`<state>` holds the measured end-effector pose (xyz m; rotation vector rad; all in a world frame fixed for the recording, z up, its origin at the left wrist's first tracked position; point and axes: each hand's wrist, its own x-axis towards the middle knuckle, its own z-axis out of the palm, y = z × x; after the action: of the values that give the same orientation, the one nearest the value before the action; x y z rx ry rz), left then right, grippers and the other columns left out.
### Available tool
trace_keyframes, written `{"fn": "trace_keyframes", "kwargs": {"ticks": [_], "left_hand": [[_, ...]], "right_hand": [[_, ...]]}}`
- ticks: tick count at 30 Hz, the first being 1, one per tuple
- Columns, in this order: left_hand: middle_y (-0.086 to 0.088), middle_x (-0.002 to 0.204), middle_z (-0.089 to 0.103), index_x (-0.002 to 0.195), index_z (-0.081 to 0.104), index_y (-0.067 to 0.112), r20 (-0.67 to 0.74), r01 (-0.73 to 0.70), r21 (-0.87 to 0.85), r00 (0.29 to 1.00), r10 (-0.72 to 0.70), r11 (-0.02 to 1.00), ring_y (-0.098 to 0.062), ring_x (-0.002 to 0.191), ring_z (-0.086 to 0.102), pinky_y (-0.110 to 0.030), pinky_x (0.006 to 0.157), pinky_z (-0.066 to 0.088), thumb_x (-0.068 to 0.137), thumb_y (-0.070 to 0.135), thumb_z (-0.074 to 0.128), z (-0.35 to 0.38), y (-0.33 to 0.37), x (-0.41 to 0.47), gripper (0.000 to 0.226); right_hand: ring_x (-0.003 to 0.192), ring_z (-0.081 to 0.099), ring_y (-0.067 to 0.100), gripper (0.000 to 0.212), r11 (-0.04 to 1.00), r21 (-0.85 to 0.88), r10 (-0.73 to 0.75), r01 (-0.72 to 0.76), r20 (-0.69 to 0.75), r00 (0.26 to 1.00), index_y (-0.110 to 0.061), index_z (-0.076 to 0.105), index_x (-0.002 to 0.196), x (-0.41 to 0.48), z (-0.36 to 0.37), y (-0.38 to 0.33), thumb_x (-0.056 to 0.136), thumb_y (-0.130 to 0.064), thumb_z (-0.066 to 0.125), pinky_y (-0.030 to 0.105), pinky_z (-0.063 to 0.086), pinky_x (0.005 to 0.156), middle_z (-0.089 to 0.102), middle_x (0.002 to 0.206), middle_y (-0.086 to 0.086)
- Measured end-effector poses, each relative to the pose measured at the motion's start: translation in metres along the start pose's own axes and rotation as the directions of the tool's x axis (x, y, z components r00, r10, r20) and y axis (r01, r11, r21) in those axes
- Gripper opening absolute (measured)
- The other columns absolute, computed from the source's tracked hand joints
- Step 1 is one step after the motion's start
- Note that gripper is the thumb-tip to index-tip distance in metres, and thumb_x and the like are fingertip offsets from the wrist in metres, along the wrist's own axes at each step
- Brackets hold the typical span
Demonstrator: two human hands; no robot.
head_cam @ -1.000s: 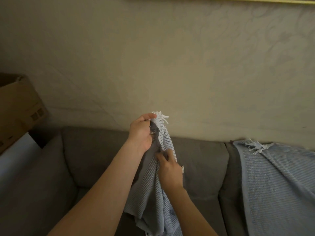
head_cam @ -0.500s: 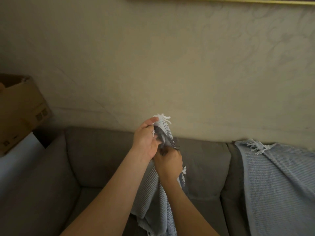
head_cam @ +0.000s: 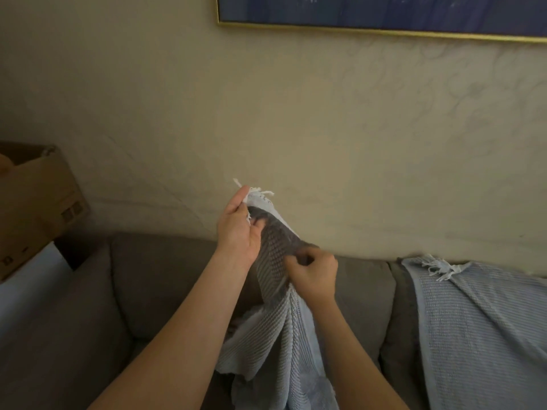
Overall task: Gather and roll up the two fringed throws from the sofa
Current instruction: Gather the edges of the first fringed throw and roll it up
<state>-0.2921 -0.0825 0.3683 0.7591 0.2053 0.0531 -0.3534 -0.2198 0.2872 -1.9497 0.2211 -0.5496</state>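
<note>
A person's left hand [head_cam: 238, 229] pinches the fringed corner of a pale blue waffle-weave throw [head_cam: 275, 327], held up in front of a grey sofa [head_cam: 165, 279], while the right hand [head_cam: 313, 275] grips its bunched edge lower down. A second fringed throw [head_cam: 479, 329] drapes over the sofa's right backrest, near a cardboard box [head_cam: 35, 202] and below a gold-framed picture [head_cam: 384, 13].

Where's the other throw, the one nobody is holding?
The second throw lies at the right of the head view, draped over the sofa back, fringe near the wall.
</note>
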Motion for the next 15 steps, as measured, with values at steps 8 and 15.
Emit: {"fn": "trace_keyframes", "kwargs": {"ticks": [8, 15], "left_hand": [[0.002, 0.129, 0.065, 0.113, 0.078, 0.019, 0.15, -0.233, 0.534, 0.972, 0.18, 0.813, -0.021, 0.131, 0.06, -0.043, 0.107, 0.057, 0.098, -0.009, 0.044, 0.022, -0.014, -0.012, 0.047], [-0.003, 0.108, 0.075, 0.106, 0.081, 0.015, 0.488, -0.567, 0.823, 0.742, 0.46, 0.04, -0.019, 0.102, 0.069, -0.028, 0.095, 0.053, 0.084, -0.004, 0.079, 0.018, -0.043, -0.034, 0.029]], "right_hand": [[0.059, 0.038, 0.011, 0.024, 0.963, 0.27, 0.026, -0.005, -0.072, 0.997, -0.002, 0.056, 0.06, 0.021, -0.064, -0.018, 0.083, -0.001, 0.064, 0.029, 0.032, 0.052, 0.045, 0.058, 0.002], [0.047, 0.04, 0.006, 0.027, 0.997, -0.044, -0.069, 0.064, -0.143, 0.987, -0.024, 0.066, 0.064, 0.007, -0.096, 0.007, 0.085, -0.008, 0.068, 0.017, 0.029, 0.047, 0.046, 0.049, -0.009]]}}
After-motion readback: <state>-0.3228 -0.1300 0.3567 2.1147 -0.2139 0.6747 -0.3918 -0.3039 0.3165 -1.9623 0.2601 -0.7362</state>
